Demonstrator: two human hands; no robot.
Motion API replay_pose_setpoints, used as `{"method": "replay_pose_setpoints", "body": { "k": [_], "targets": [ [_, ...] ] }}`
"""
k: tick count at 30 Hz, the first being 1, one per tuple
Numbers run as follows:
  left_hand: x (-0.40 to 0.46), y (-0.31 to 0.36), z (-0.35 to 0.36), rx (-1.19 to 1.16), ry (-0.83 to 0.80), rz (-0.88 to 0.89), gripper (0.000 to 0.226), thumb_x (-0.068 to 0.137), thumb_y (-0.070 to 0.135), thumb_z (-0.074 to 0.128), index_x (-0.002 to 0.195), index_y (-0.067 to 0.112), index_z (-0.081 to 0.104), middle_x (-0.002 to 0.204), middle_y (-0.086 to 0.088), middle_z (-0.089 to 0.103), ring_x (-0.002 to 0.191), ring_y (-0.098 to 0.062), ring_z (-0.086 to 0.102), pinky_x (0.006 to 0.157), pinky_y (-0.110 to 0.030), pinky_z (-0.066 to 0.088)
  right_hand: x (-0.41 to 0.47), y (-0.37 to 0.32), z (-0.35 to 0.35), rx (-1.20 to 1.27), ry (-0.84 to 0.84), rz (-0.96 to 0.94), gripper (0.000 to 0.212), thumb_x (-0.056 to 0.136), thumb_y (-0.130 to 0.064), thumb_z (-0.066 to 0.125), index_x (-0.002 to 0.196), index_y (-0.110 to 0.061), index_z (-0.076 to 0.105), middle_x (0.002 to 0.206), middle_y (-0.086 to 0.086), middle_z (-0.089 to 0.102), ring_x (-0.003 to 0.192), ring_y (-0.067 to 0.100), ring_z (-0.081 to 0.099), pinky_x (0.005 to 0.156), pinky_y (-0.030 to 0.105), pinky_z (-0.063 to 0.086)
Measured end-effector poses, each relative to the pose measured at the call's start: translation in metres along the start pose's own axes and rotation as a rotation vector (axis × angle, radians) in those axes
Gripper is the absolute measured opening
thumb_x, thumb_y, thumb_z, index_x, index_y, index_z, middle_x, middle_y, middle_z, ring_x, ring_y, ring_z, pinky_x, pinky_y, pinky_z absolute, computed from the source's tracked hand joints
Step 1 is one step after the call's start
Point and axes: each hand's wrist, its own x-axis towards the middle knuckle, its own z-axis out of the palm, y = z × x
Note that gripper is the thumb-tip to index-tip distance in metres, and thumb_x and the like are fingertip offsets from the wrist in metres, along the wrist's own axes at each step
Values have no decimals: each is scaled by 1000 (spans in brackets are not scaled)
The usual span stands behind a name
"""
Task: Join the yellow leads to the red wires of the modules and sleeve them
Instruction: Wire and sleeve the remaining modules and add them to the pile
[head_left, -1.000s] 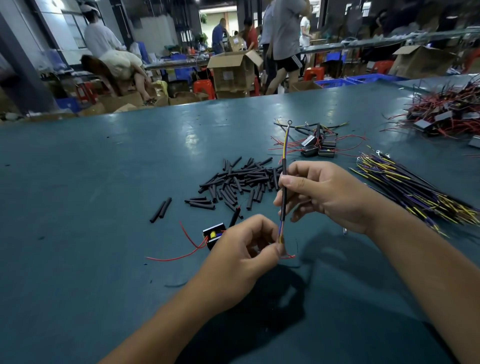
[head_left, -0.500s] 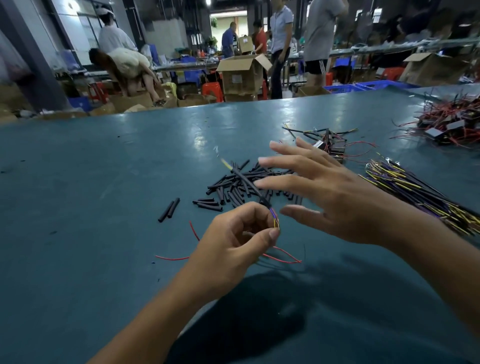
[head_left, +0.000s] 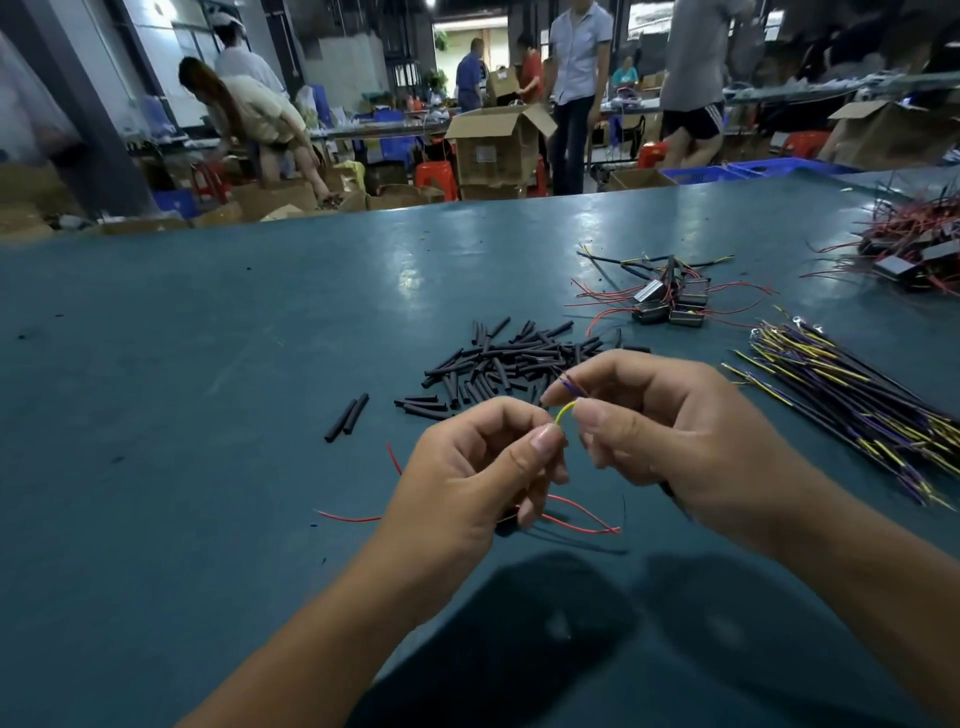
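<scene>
Left hand (head_left: 478, 467) curled, thumb and forefinger pinching one end of the yellow lead (head_left: 565, 410) above the teal table (head_left: 208, 415); right hand (head_left: 670, 436) curled too, pinching the lead's other end beside purple strands; red wires (head_left: 576, 512) trailing below the hands; black sleeves (head_left: 498, 364) heaped just beyond; modules (head_left: 670, 304) farther right.

Both bare arms reach forward and come together in the middle. The left hand (head_left: 467, 467) has its fingers curled in, and its thumb and first finger pinch something thin. The right hand (head_left: 670, 431) sits just beside it, a little higher, fingers curled too, thumb and first finger pinching. The two thumbs almost touch.
</scene>
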Motion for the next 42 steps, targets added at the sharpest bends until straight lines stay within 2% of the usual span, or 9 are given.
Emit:
{"method": "replay_pose_setpoints", "body": {
  "k": [5, 8, 11, 15, 17, 21, 29, 36, 42],
  "targets": [
    [0, -6, 6, -100, -12, -80, 38, 89, 31, 68, 103, -4, 62, 74, -1, 62, 56, -12, 46, 54, -27, 36, -1, -3, 4, 378, -142, 208, 26, 88, -30, 59, 101, -11, 73, 68, 7, 59, 55, 11, 39, 51, 25, 20],
    [0, -1, 2, 44, 28, -40, 29, 90, 32, 68, 96, 4, 64, 73, -8, 61, 57, -15, 47, 52, -42, 37, -2, -3, 0, 405, -171, 238, 28, 95, -25, 51, 103, -8, 72, 78, 13, 67, 58, 10, 43, 55, 27, 21],
    [0, 3, -2, 366, 133, 122, 8, 89, 28, 69, 91, 21, 66, 76, -6, 64, 63, -15, 54, 57, -43, 47, -2, -3, -4, 121, -137, 184, 26, 98, -25, 52, 103, -5, 68, 85, 9, 73, 63, 11, 47, 57, 19, 36],
    [-3, 10, 0, 355, 204, 215, 7, 86, 26, 69, 89, 22, 65, 73, 5, 62, 61, -7, 51, 54, -23, 44, -3, -2, -4, -387, -66, 58, 19, 95, -32, 56, 103, -19, 66, 85, -6, 75, 62, 10, 56, 62, 25, 51],
    [-4, 13, 2, 313, 193, 186, 13, 85, 32, 71, 86, 20, 66, 69, 10, 62, 58, -5, 50, 52, -20, 43, -5, 0, -2, -538, -23, 2, 11, 96, -30, 59, 101, -24, 66, 82, -13, 73, 62, 12, 59, 62, 30, 51],
    [-3, 9, 6, 357, 195, 149, 16, 89, 31, 75, 80, 19, 67, 65, 9, 65, 55, -6, 51, 48, -23, 42, -5, 2, 4, -651, 2, -107, 4, 95, -22, 65, 97, -23, 68, 75, -18, 69, 64, 0, 62, 59, 8, 40],
    [-1, 5, 9, 233, 228, 40, 13, 86, 21, 67, 74, 18, 66, 62, 3, 64, 51, -10, 49, 48, -19, 40, -7, 4, 9, -495, -15, -9, 6, 95, -15, 65, 93, -20, 67, 77, -6, 72, 60, 11, 64, 58, 25, 51],
    [-1, 3, 10, 149, 254, -27, 15, 81, 20, 65, 67, 18, 66, 63, -6, 61, 52, -15, 48, 45, -26, 37, -5, 6, 13, -56, 39, 219, 9, 96, -8, 60, 89, -13, 62, 67, 4, 69, 49, 11, 45, 45, 17, 36],
    [-2, 2, 8, 319, 233, 73, 17, 86, 22, 63, 71, 17, 68, 64, -3, 64, 53, -10, 51, 46, -19, 39, -3, 2, 15, -66, 58, 255, 13, 92, -19, 66, 79, -22, 66, 60, 4, 47, 55, 18, 34, 44, 21, 29]
  ]
}}
